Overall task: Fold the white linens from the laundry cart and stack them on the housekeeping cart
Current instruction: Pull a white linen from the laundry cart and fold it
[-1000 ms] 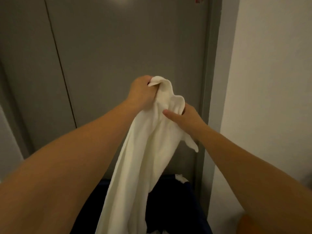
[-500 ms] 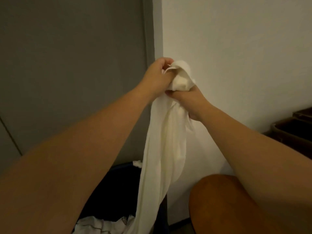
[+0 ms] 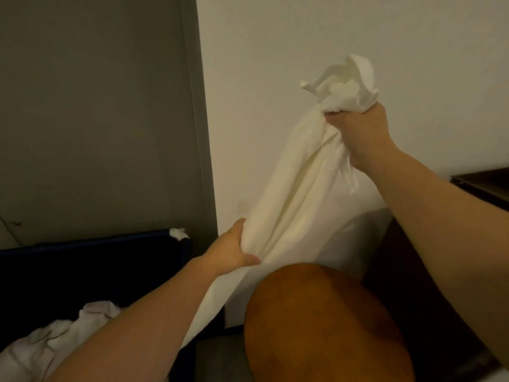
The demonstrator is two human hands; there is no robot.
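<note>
Now | white linen: creased, taut diagonal | right grip clenching bunched top | left grip pinching midsection

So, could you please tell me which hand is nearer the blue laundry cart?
Left. The left hand is just right of the laundry cart; the right hand is high up, farther right.

I count two hands, the left hand and the right hand. Between them is one white linen, and both hands grip it. Below the left hand is one dark blue cart. It holds one heap of white cloth, but I cannot count its pieces. One small white scrap lies on the cart corner. Below the right hand is one round orange-brown thing, and beside that arm is one piece of dark furniture.
</note>
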